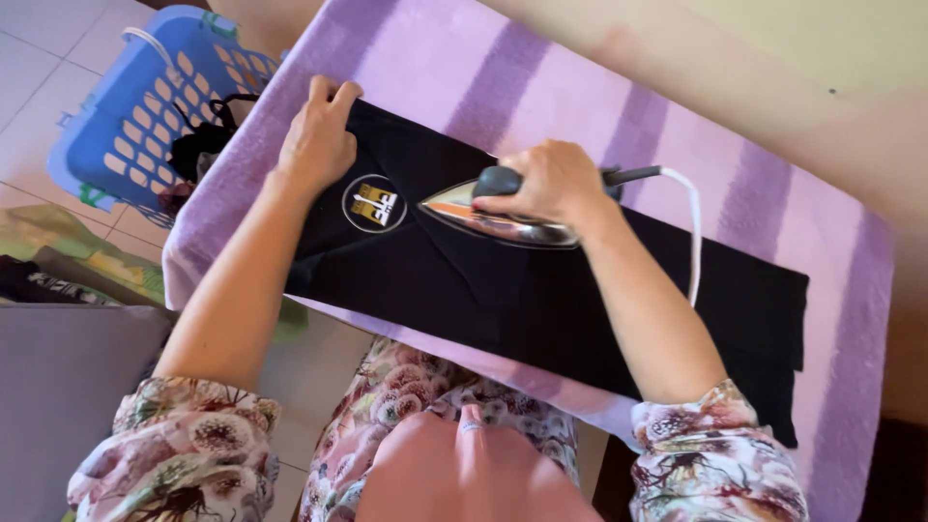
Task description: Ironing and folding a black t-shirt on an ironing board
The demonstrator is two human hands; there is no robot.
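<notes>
My right hand was closed round the iron, its sole resting on the black garment spread over the purple cover. My left hand lay flat, pinning the garment's edge beside its round badge. A blue basket stood nearby.

This is a home, a corner given over to laundry; a purple striped towel covers the ironing surface; a blue plastic laundry basket with clothes in it stands on pale floor tiles; an electric iron rests on a black garment; the wall is plain cream.
</notes>
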